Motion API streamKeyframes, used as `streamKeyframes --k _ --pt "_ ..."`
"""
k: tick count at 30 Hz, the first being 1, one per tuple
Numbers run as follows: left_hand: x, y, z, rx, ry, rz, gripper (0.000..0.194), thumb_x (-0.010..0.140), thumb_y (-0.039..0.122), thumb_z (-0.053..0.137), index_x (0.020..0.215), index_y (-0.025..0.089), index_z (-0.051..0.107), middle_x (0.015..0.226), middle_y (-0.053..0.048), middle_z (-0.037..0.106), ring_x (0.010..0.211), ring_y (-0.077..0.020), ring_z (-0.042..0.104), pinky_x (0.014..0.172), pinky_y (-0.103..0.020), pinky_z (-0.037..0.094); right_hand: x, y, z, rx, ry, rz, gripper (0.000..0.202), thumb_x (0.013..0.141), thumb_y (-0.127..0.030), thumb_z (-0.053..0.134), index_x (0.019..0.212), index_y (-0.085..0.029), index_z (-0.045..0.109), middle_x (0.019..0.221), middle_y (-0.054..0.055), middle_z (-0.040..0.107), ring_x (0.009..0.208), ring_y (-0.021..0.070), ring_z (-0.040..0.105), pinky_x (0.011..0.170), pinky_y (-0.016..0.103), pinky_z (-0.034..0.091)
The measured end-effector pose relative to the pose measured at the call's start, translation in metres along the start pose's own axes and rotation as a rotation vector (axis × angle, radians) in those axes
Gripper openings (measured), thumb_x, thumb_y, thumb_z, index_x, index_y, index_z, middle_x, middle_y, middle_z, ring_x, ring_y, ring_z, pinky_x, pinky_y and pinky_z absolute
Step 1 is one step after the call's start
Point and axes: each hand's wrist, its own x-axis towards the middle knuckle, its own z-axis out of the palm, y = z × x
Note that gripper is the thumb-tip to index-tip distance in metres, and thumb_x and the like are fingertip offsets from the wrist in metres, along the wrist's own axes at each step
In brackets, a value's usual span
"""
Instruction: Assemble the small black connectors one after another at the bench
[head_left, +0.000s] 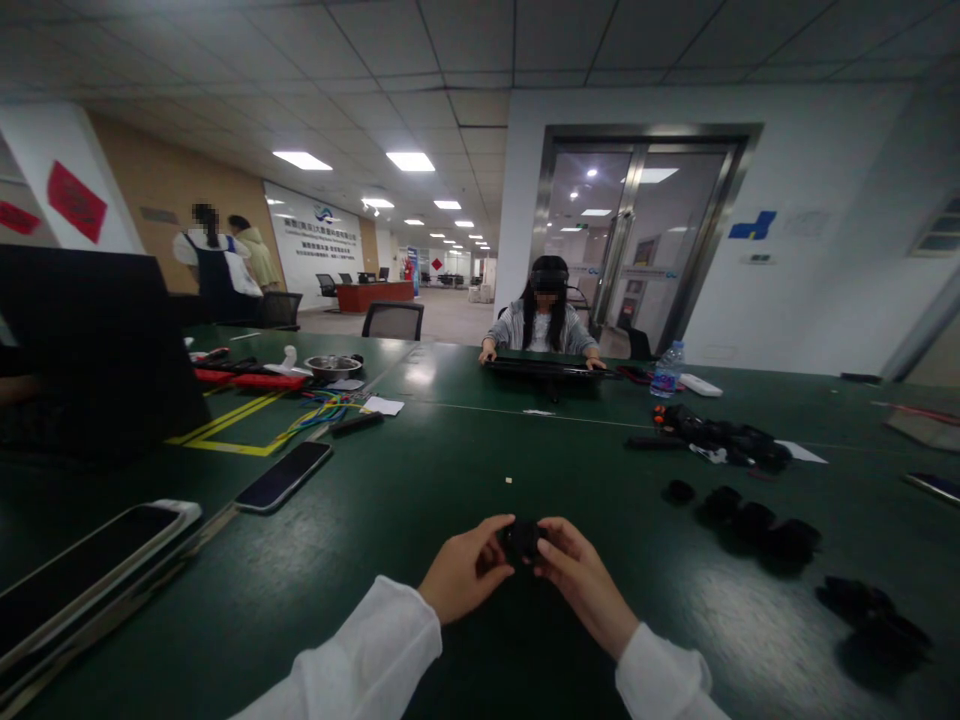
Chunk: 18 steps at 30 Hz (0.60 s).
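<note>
Between my two hands is a small black object (523, 540), held a little above the green table; its exact kind is too dark to make out. My left hand (469, 568) grips its left side, thumb and fingers closed around it. On the other side, the fingertips of my right hand (574, 565) press against it. Several black rounded parts (754, 522) lie in a row on the table to the right of my hands. Closer to me on that side are more black pieces (874, 615). A tiny pale square (508, 480) rests just beyond my hands.
A phone (285, 477) lies left, near a larger white-edged device (90, 570) and a black screen (97, 350). Coloured wires and a metal bowl (334, 367) sit farther back. Opposite, a person in a headset holds a flat black panel (551, 369) near a water bottle (667, 370).
</note>
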Motion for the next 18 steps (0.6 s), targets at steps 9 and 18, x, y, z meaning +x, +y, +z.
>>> streamKeyframes --k 9,18 --pt "0.0001 -0.0065 0.0011 0.0 -0.035 -0.005 0.045 0.08 0.019 0.046 0.122 0.027 0.033 0.081 0.002 0.057 0.063 -0.0086 0.056 0.066 -0.022 0.045 -0.0014 -0.0028 0.0026 -0.001 -0.013 0.04 0.029 0.068 -0.041 0.06 0.085 -0.018 0.052 0.08 0.002 0.055 0.069 0.0142 0.055 0.065 0.029 0.043" --pt "-0.0006 -0.0044 -0.0009 0.001 -0.022 -0.073 0.041 0.08 0.032 0.047 0.119 0.022 0.036 0.078 0.0 0.057 0.062 -0.0108 0.055 0.062 -0.022 0.044 0.0001 0.0007 -0.0006 -0.081 -0.043 0.009 0.03 0.066 -0.034 0.063 0.089 -0.021 0.05 0.088 0.002 0.054 0.073 0.0141 0.053 0.067 0.029 0.042"
